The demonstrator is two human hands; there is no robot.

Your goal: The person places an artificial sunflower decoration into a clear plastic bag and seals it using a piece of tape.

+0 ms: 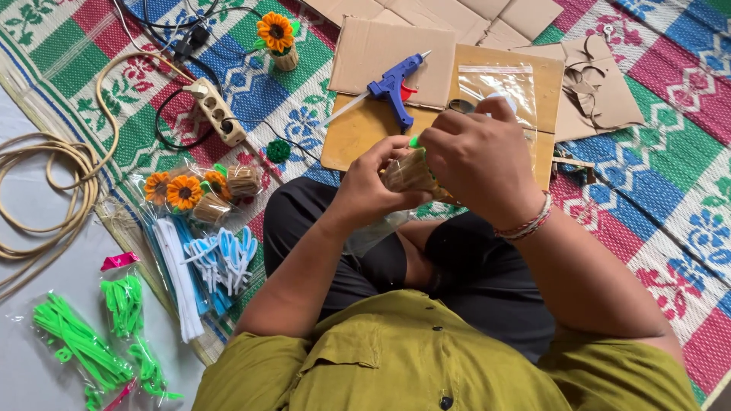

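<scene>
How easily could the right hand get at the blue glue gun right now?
Probably not at once: the right hand is gripping the small twine-wrapped pot together with the left hand. The glue gun lies uncovered on the cardboard just beyond, nothing blocking.

Left hand [373, 183] curled, fingers closed in grip, forearm angled up from lower left. Right hand [476, 156] clenched above it (banded wrist), knuckles up, hands touching.
</scene>
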